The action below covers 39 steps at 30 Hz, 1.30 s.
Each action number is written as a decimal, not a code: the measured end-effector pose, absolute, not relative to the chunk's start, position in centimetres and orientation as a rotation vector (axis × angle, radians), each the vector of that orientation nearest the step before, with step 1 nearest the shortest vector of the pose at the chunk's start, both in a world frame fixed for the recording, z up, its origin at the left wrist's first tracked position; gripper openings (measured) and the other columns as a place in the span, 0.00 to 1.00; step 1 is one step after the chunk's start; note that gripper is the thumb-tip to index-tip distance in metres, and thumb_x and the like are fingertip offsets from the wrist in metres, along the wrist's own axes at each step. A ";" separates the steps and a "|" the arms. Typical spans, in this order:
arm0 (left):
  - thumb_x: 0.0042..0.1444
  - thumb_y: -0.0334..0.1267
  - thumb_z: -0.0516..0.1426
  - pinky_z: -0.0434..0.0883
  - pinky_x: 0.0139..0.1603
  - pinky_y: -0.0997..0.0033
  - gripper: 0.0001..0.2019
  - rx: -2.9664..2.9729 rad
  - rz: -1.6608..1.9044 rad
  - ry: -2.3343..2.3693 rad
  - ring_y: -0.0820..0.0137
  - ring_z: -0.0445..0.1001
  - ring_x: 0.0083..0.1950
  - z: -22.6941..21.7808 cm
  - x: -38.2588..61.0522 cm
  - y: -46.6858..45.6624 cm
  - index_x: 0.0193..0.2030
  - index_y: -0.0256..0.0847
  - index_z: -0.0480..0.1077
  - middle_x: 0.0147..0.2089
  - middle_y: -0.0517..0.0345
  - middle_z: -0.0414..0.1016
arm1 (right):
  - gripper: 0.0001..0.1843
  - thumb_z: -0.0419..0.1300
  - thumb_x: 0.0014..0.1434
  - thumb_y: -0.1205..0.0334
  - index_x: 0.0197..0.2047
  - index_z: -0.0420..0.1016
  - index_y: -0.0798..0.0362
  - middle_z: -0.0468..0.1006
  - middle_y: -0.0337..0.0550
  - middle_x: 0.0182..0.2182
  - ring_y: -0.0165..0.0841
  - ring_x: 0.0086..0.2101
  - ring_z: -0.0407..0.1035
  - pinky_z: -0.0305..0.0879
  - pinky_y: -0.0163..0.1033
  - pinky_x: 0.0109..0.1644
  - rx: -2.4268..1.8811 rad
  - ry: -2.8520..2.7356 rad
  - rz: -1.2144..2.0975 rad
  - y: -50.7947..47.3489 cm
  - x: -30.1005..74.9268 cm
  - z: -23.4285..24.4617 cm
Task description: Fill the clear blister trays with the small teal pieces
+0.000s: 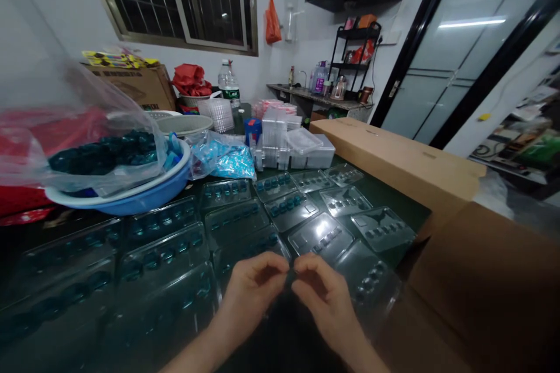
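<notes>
Our left hand (251, 291) and right hand (321, 297) curl inward, fingertips meeting just above the clear moulded plastic blister trays (321, 237). We cannot tell whether they pinch something too small to see, or whether they are closed on nothing. Fine fingertip work is the step in hand. Farther out lie a brown corrugated cardboard box (476, 280) on the right and a round blue plastic basin (140, 201) holding a clear plastic bag (102, 151) of dark teal pieces.

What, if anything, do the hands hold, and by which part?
Cannot be told: the left hand and right hand meet fingertip to fingertip over a clear blister tray.
</notes>
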<state>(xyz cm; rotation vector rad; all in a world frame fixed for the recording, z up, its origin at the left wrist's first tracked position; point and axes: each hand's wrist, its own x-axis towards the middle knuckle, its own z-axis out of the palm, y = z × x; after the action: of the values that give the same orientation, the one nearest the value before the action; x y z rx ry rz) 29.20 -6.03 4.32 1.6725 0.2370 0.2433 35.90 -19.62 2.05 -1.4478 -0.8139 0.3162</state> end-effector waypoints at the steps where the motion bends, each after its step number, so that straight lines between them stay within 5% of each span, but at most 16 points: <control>1: 0.49 0.33 0.56 0.63 0.25 0.77 0.03 1.654 0.237 0.250 0.75 0.65 0.26 4.3 29.5 -5.9 0.31 0.37 0.70 0.28 0.59 0.70 | 0.03 0.56 0.54 0.65 0.35 0.68 0.51 0.69 0.39 0.32 0.30 0.32 0.65 0.62 0.33 0.35 -1.454 -0.831 0.301 -19.4 36.4 2.1; 8: 0.50 0.41 0.56 0.64 0.23 0.78 0.10 1.756 0.243 0.398 0.73 0.67 0.28 5.0 30.1 -3.5 0.38 0.41 0.71 0.32 0.58 0.73 | 0.08 0.54 0.54 0.63 0.37 0.69 0.56 0.72 0.42 0.30 0.31 0.29 0.67 0.63 0.35 0.33 -1.959 -0.889 -0.125 -15.7 49.0 0.9; 14: 0.48 0.41 0.57 0.68 0.26 0.78 0.09 1.934 0.338 0.445 0.70 0.71 0.31 4.1 27.9 -0.8 0.36 0.44 0.73 0.33 0.58 0.75 | 0.06 0.57 0.54 0.67 0.35 0.71 0.58 0.72 0.43 0.32 0.30 0.33 0.67 0.64 0.39 0.38 -2.184 -1.048 -0.102 -11.8 58.4 -1.6; 22: 0.45 0.41 0.59 0.71 0.32 0.75 0.08 1.974 0.387 0.533 0.66 0.73 0.34 3.4 26.5 0.6 0.33 0.45 0.75 0.37 0.57 0.76 | 0.12 0.53 0.59 0.60 0.44 0.67 0.57 0.70 0.44 0.41 0.33 0.38 0.67 0.66 0.43 0.41 -2.460 -1.203 0.064 -10.7 59.7 -2.5; 39: 0.50 0.41 0.54 0.70 0.35 0.75 0.08 2.144 0.270 0.443 0.67 0.72 0.38 2.5 26.4 0.7 0.36 0.46 0.73 0.39 0.59 0.74 | 0.11 0.53 0.59 0.58 0.39 0.69 0.57 0.72 0.42 0.36 0.32 0.36 0.68 0.65 0.41 0.40 -2.709 -1.046 -0.002 -10.3 58.1 -2.2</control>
<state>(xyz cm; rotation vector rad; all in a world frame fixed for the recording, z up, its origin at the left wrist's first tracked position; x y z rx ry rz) 26.38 0.68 2.55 2.1440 0.4427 0.2697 58.14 -10.34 -2.25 -2.7091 -1.0465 -0.0020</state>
